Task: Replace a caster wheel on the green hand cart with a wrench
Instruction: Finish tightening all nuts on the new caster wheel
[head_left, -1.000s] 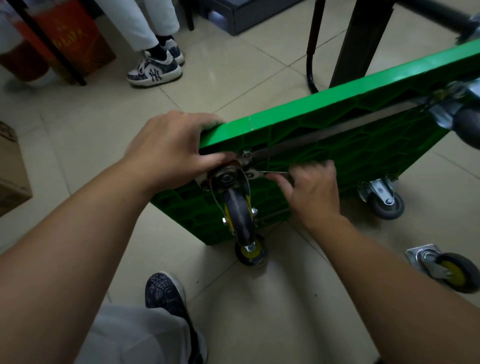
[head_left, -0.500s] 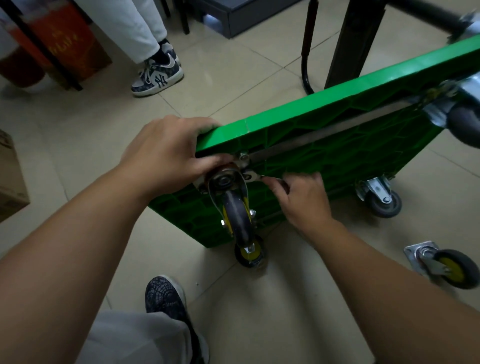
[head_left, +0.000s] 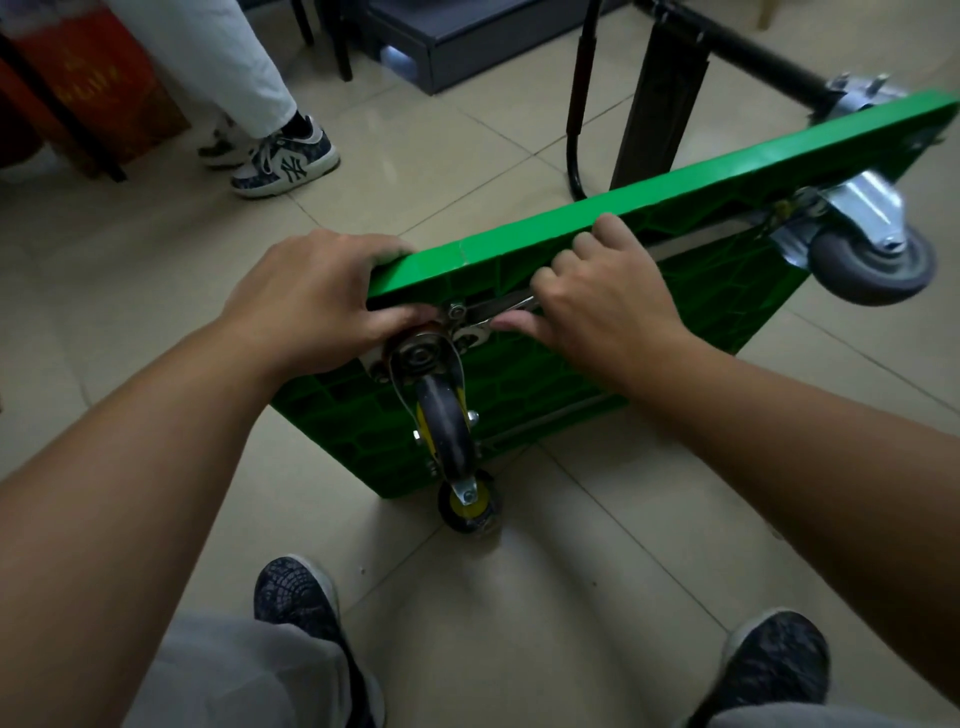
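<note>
The green hand cart (head_left: 691, 296) stands on its long edge on the tiled floor, ribbed underside toward me. A black caster wheel (head_left: 441, 415) with a yellow hub sits on its metal plate at the near upper corner. My left hand (head_left: 317, 301) grips the cart's top edge at that corner, thumb by the caster plate. My right hand (head_left: 602, 296) holds a silver wrench (head_left: 498, 307) whose head sits on a bolt at the plate, fingers curled over the handle and the cart's rim. Most of the wrench handle is hidden by my hand.
A grey caster (head_left: 867, 254) is mounted at the far upper corner, a yellow-hubbed wheel (head_left: 469, 503) at the lower near corner. A black table leg (head_left: 660, 104) and the cart's black handle bar (head_left: 743, 49) stand behind. Another person's sneakers (head_left: 283, 161) are at upper left; my shoes below.
My right hand swung the wrench handle up from below the bolt to the cart's top rim. The view dropped, and the loose caster on the floor at right left the frame.
</note>
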